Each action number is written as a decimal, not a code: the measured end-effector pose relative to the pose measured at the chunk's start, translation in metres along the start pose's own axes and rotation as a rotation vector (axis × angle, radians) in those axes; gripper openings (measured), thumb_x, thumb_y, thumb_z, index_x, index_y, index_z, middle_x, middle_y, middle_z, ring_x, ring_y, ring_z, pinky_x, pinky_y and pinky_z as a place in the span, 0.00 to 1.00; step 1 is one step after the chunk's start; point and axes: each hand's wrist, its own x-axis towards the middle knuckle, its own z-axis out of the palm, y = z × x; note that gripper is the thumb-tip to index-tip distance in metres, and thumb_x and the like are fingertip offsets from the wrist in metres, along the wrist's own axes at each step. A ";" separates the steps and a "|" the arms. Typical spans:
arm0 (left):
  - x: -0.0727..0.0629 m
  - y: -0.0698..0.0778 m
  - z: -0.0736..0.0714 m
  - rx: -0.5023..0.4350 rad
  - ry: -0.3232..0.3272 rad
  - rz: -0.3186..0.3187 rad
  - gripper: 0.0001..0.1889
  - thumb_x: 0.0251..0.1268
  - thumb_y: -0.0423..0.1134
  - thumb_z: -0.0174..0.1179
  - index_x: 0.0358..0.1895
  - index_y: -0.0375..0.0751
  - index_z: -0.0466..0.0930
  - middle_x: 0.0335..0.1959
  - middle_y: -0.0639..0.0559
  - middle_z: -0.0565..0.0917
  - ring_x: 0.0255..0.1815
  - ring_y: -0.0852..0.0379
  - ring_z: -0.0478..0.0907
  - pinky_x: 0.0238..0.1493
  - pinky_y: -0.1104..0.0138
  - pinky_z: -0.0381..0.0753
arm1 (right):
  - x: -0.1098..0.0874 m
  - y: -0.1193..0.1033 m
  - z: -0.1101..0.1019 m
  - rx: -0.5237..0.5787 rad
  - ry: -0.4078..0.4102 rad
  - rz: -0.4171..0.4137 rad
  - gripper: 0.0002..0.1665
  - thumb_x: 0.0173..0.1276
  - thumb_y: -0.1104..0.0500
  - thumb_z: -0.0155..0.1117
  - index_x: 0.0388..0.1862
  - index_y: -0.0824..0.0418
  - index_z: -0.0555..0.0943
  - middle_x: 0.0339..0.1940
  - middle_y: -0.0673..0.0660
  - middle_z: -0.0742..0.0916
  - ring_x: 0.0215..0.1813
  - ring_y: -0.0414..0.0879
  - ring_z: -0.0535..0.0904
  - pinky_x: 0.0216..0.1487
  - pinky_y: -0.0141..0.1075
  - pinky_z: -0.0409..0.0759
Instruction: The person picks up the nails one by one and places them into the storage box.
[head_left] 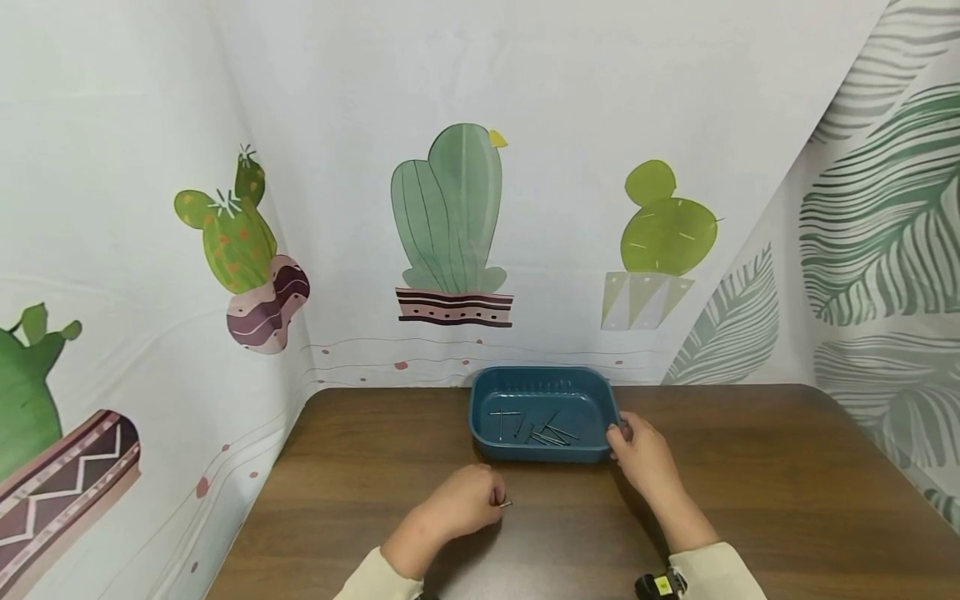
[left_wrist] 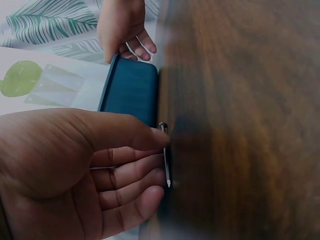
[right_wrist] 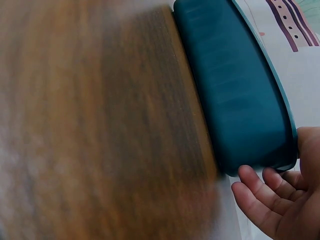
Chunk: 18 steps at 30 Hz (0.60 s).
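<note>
My left hand [head_left: 468,498] pinches a small metal nail [left_wrist: 166,160] between thumb and fingers, low over the table in front of the tray. In the left wrist view the nail's head is at the thumb tip and its point sticks out past the fingers. A blue plastic tray [head_left: 536,453] stands at the table's back edge with several loose nails [head_left: 551,435] on its floor. My right hand [head_left: 643,452] grips the tray's right end, thumb at the rim and fingers curled by the outer wall [right_wrist: 240,95].
The brown wooden table [head_left: 360,475] spreads out in front and to both sides. Behind it hangs a white cloth [head_left: 562,83] printed with cacti, with a leaf-patterned cloth [head_left: 877,250] at the right.
</note>
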 end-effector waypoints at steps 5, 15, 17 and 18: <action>-0.001 0.000 0.003 -0.018 0.011 -0.015 0.09 0.48 0.33 0.67 0.21 0.51 0.78 0.20 0.65 0.73 0.26 0.66 0.68 0.33 0.73 0.70 | 0.000 0.000 0.001 0.002 0.005 -0.007 0.26 0.74 0.56 0.53 0.63 0.72 0.75 0.36 0.62 0.85 0.31 0.44 0.84 0.35 0.37 0.80; -0.001 -0.001 0.006 -0.017 0.020 -0.017 0.09 0.47 0.34 0.67 0.20 0.51 0.76 0.19 0.65 0.72 0.25 0.66 0.67 0.33 0.72 0.69 | -0.001 0.000 0.000 0.012 -0.010 -0.001 0.26 0.74 0.56 0.52 0.64 0.74 0.74 0.38 0.64 0.86 0.32 0.45 0.85 0.34 0.38 0.82; -0.001 -0.001 0.005 -0.017 0.019 -0.015 0.10 0.47 0.34 0.67 0.20 0.52 0.76 0.19 0.66 0.71 0.25 0.67 0.67 0.32 0.73 0.69 | -0.001 0.000 0.000 0.010 -0.010 -0.001 0.26 0.75 0.57 0.52 0.64 0.74 0.74 0.38 0.64 0.86 0.32 0.45 0.85 0.34 0.37 0.82; -0.001 -0.001 0.005 -0.019 0.017 -0.015 0.10 0.47 0.34 0.67 0.20 0.52 0.76 0.18 0.66 0.71 0.25 0.67 0.66 0.31 0.73 0.68 | -0.001 0.000 0.000 0.011 -0.010 -0.002 0.26 0.75 0.57 0.52 0.64 0.74 0.74 0.38 0.64 0.86 0.32 0.45 0.85 0.34 0.37 0.82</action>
